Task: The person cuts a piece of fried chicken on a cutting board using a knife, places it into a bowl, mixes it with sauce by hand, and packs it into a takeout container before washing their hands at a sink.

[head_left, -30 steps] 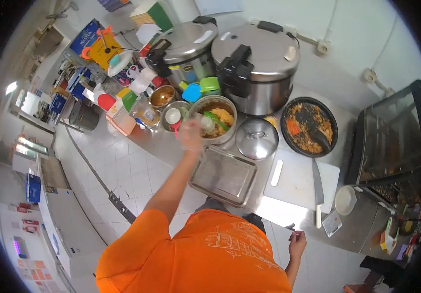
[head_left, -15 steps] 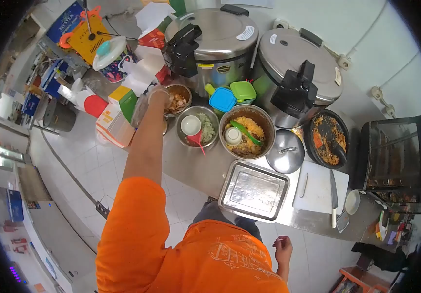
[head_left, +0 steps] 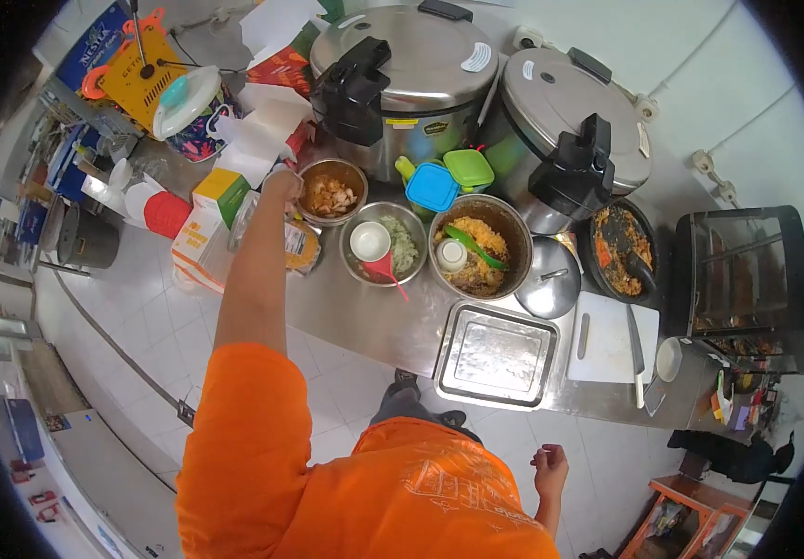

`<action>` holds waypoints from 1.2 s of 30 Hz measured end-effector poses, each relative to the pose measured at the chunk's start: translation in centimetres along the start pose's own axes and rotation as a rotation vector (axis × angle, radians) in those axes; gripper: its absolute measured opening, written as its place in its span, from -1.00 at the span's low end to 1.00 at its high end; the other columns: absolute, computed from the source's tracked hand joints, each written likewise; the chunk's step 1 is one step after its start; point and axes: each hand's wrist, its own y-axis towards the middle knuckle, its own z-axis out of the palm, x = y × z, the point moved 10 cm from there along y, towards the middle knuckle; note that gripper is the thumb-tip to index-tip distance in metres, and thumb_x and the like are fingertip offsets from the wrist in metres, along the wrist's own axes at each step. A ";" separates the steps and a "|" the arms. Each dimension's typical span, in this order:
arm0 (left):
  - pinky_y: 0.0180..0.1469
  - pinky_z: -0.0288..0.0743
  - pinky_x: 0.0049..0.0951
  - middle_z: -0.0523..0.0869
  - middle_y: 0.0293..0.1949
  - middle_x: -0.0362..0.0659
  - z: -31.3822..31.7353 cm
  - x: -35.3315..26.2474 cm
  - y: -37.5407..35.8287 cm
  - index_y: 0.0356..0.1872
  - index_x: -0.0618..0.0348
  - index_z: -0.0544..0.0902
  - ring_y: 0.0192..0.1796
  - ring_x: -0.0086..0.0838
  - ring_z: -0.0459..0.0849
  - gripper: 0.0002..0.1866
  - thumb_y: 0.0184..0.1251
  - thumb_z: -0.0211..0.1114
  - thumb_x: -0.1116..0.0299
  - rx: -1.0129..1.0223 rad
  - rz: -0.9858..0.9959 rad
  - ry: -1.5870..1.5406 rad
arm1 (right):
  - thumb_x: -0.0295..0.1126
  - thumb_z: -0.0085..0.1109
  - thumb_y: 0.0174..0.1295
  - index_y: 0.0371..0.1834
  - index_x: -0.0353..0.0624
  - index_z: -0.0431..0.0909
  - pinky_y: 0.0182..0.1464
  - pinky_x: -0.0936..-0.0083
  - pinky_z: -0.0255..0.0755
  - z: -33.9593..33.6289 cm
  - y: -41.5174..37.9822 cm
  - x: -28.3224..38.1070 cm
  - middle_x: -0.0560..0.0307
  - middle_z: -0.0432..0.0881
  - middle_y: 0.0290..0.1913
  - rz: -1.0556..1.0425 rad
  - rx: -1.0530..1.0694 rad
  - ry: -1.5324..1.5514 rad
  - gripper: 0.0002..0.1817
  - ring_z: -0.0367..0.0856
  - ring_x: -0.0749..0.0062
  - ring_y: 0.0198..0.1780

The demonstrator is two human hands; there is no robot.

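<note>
My left arm reaches forward over the counter. My left hand [head_left: 281, 185] is at the left rim of a metal bowl of cut meat pieces [head_left: 332, 190], near the white paper boxes; its fingers are hard to make out. Just beside my forearm sits a clear pack of yellow-orange food [head_left: 301, 247]. To the right is a metal bowl of shredded greens [head_left: 404, 244], holding a white cup [head_left: 369, 241] and a pink-red spoon [head_left: 384, 268]. My right hand [head_left: 549, 458] hangs low at my side, away from the counter, fingers loosely curled with nothing visible in them.
Two large rice cookers [head_left: 406, 56] stand behind. Rightward are a pot of yellow rice [head_left: 481, 224] with a green spoon, a lid [head_left: 551, 279], a black mortar [head_left: 622, 252], a metal tray [head_left: 497, 356], and a cutting board [head_left: 601, 340] with a knife [head_left: 636, 347].
My left hand has moved left from over the meat bowl to its rim, exposing more of the meat and the yellow-orange pack. The view has shifted slightly. My right hand stays low.
</note>
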 end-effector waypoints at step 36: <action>-0.45 0.51 -0.59 0.65 -0.41 -0.26 -40.4 -68.7 -21.6 0.16 0.30 0.49 -0.49 -0.63 0.59 -0.55 0.26 0.36 0.43 -0.249 0.449 -1.960 | -0.44 0.13 0.37 -0.15 -0.26 0.51 -0.37 0.59 0.47 -15.9 -34.0 -40.4 0.18 0.59 -0.41 0.288 -0.603 0.468 -0.88 0.59 0.53 -0.41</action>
